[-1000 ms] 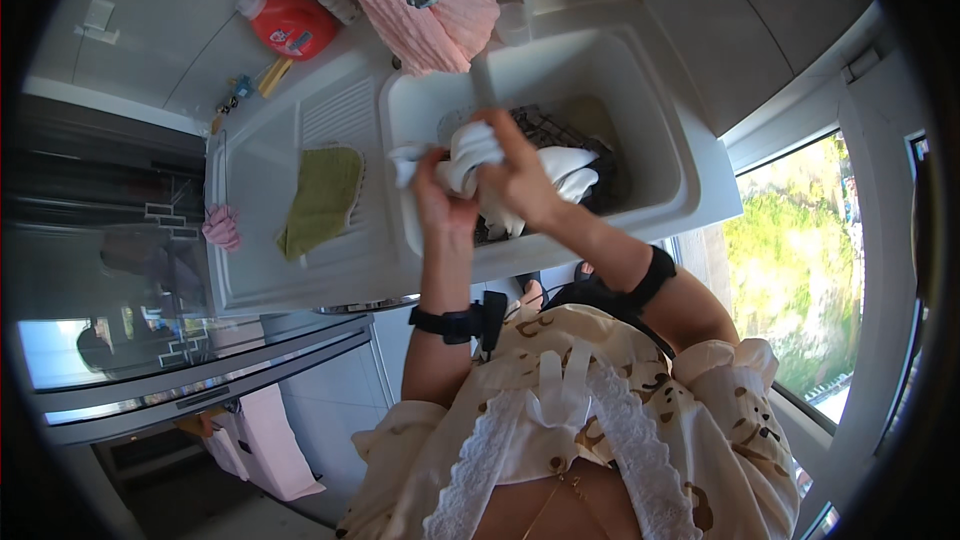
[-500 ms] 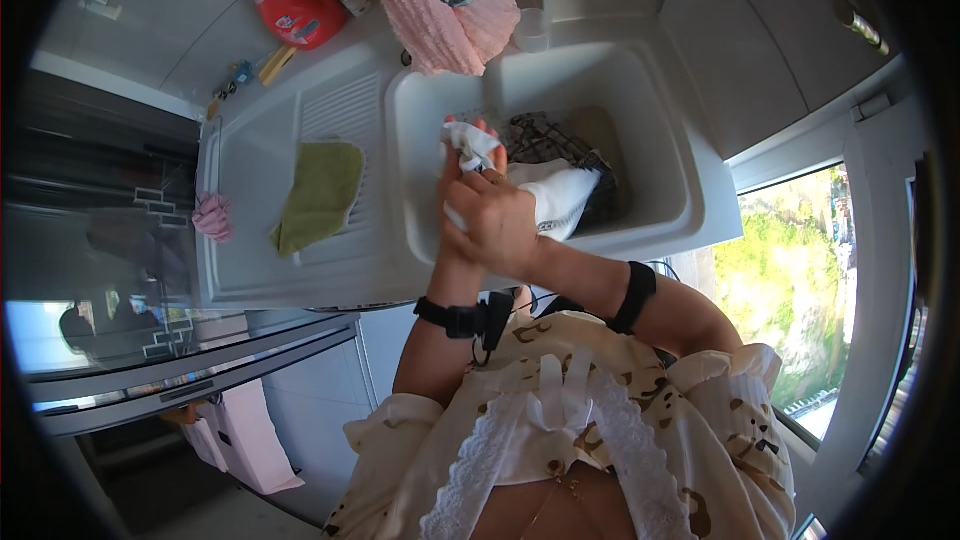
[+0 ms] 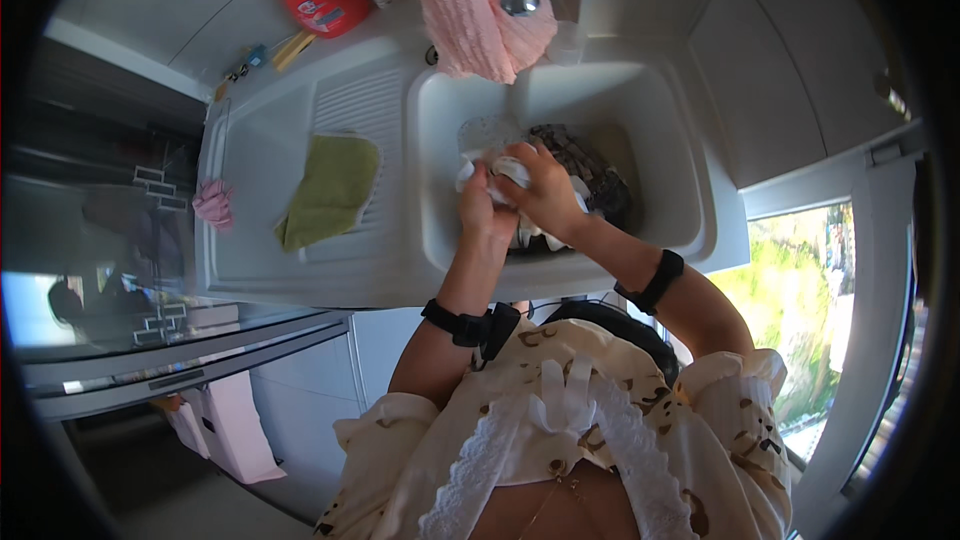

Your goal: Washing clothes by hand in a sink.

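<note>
Here I log both hands over the white sink (image 3: 690, 210): the left hand (image 3: 480, 208) and right hand (image 3: 545, 190) are each clenched on a white cloth (image 3: 508, 170), bunched above a dark garment (image 3: 590, 175) so drips fall into the basin.
</note>
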Demonstrator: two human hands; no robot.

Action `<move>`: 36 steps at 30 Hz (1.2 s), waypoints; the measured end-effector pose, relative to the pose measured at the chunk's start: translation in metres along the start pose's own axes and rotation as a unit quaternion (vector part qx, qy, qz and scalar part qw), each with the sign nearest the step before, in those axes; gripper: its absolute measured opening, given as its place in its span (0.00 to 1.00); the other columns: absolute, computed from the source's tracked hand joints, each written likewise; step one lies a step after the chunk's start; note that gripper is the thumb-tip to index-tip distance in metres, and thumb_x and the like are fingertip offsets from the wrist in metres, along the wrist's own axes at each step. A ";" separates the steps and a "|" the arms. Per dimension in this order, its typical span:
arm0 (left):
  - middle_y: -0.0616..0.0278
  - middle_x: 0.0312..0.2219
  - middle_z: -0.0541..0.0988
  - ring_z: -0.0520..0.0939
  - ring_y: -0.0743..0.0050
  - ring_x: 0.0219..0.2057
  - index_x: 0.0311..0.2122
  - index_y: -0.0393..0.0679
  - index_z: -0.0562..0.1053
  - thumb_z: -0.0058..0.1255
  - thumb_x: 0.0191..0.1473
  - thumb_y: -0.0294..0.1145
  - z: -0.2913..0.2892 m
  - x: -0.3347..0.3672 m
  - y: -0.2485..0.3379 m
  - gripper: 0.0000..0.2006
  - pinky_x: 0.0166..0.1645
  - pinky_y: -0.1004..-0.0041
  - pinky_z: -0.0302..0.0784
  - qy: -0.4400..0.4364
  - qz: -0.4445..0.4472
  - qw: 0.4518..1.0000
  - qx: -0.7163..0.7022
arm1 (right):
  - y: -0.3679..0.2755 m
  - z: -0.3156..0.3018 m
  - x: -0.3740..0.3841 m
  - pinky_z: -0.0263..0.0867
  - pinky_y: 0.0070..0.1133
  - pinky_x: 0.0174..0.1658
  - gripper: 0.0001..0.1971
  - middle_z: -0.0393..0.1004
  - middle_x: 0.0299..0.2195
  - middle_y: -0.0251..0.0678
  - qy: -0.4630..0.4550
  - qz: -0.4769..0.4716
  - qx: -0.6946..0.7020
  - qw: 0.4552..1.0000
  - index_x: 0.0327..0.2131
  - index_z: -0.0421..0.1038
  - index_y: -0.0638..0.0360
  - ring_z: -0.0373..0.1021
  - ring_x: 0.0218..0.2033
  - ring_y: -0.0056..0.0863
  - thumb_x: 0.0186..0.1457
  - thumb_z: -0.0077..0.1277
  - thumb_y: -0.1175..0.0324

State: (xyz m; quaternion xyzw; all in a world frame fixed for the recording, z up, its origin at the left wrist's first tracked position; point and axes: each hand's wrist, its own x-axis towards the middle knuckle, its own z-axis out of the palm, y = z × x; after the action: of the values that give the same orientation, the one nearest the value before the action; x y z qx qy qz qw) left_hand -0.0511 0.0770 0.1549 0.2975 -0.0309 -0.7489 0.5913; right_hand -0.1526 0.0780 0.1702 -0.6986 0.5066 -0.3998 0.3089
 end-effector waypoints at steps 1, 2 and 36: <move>0.57 0.41 0.66 0.68 0.64 0.43 0.45 0.43 0.59 0.28 0.54 0.40 -0.013 0.006 0.001 0.17 0.48 0.64 0.63 0.065 -0.002 0.998 0.013 | 0.002 0.003 0.005 0.61 0.26 0.35 0.18 0.66 0.29 0.44 -0.035 0.061 0.033 0.997 0.37 0.63 0.58 0.66 0.31 0.38 0.40 0.52 0.64; 0.58 0.41 0.66 0.68 0.63 0.42 0.44 0.42 0.60 0.30 0.54 0.39 -0.017 0.013 0.000 0.15 0.48 0.63 0.63 0.128 -0.012 0.991 0.023 | 0.009 0.002 0.010 0.62 0.24 0.34 0.17 0.68 0.28 0.42 -0.067 0.127 0.059 0.988 0.36 0.63 0.59 0.66 0.30 0.34 0.41 0.51 0.64; 0.63 0.18 0.71 0.72 0.72 0.19 0.26 0.44 0.67 0.37 0.49 0.49 -0.083 0.101 0.003 0.18 0.22 0.74 0.69 0.035 -0.134 0.988 -0.066 | 0.011 0.045 0.038 0.62 0.28 0.33 0.10 0.63 0.34 0.42 -0.043 -0.019 -0.017 0.999 0.28 0.66 0.59 0.63 0.35 0.44 0.37 0.49 0.71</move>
State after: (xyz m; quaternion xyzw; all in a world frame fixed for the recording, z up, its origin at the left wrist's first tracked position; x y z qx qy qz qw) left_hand -0.0213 0.0099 0.0466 0.2859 0.0794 -0.8107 0.5048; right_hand -0.1119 0.0398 0.1477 -0.7300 0.4861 -0.3667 0.3105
